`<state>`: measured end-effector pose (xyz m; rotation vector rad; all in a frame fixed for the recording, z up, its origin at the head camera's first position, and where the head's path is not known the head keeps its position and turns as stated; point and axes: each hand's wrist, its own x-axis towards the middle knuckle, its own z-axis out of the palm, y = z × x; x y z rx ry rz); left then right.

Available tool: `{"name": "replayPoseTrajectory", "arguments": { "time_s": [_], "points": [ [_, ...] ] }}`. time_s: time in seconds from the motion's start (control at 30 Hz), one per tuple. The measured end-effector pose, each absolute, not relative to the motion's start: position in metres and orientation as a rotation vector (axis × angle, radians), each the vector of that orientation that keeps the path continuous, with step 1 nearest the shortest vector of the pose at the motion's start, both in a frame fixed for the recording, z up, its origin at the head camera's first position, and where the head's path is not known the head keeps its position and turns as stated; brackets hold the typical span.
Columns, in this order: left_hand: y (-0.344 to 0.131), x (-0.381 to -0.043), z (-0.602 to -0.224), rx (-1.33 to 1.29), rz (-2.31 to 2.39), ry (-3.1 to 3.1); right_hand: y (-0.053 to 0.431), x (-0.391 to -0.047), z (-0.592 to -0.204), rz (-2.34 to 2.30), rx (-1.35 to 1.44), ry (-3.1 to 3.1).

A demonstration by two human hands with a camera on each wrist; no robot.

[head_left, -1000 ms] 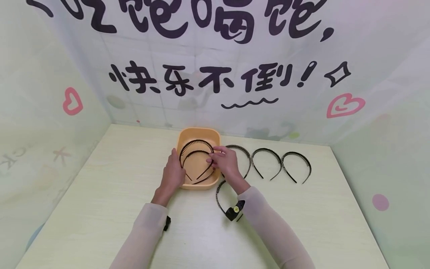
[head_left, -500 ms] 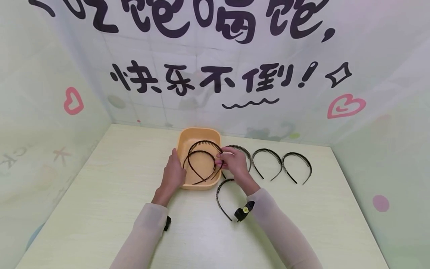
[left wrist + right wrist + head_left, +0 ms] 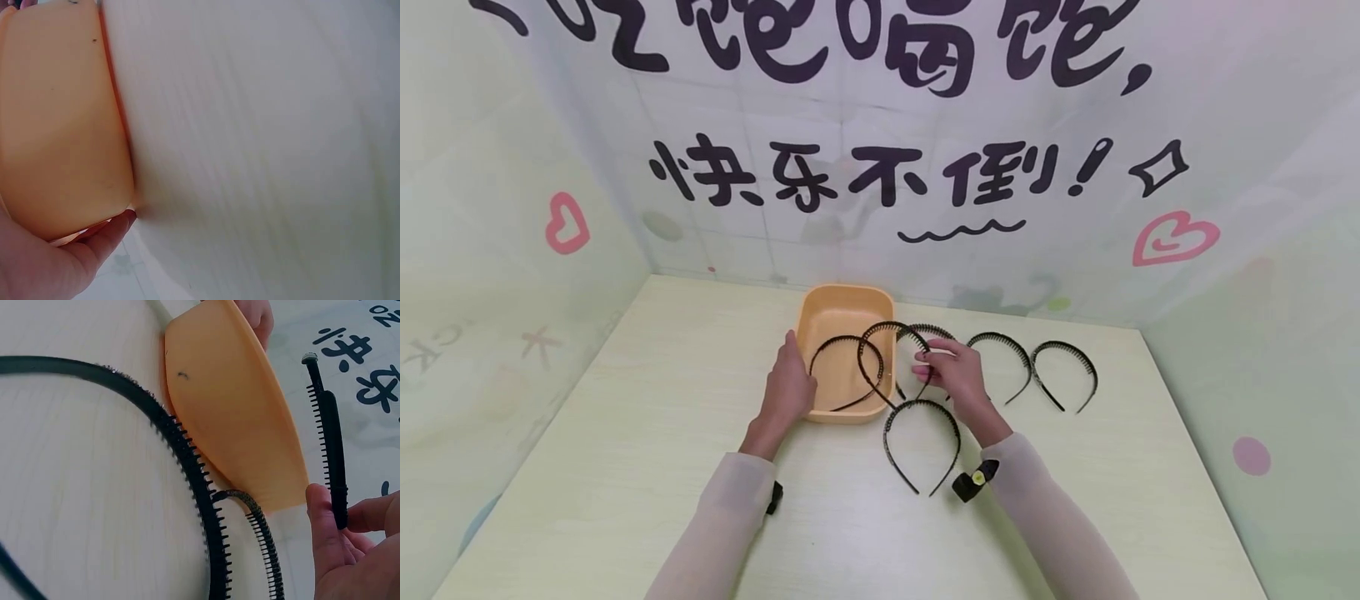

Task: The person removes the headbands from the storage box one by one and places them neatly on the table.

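My left hand grips the left side of an orange plastic box, fingers along its outer wall and thumb at the rim. One black toothed headband lies inside. My right hand pinches another black toothed headband by its right side, above the box's right rim and the table. In the right wrist view, this headband appears edge-on between thumb and fingers. Behind it in the head view, a headband on the table is partly hidden by my right hand.
Two more headbands lie along the back right: a middle headband and an outer headband. A nearer headband lies in front of my right hand. The pale table meets a printed backdrop behind the box.
My right hand has moved right and slightly nearer, lifting the pinched headband from inside the box to over its right rim. The left hand and the box have stayed in place.
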<state>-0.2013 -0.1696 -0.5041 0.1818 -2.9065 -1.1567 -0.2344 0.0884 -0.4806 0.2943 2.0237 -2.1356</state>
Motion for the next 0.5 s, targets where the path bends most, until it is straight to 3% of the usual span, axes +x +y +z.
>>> {"name": "replayPoseTrajectory", "arguments": {
  "time_s": [0.5],
  "points": [
    [-0.168, -0.201, -0.505, 0.181, -1.170, -2.904, 0.136, -0.221, -0.499, -2.077, 0.364, 2.057]
  ]
}}
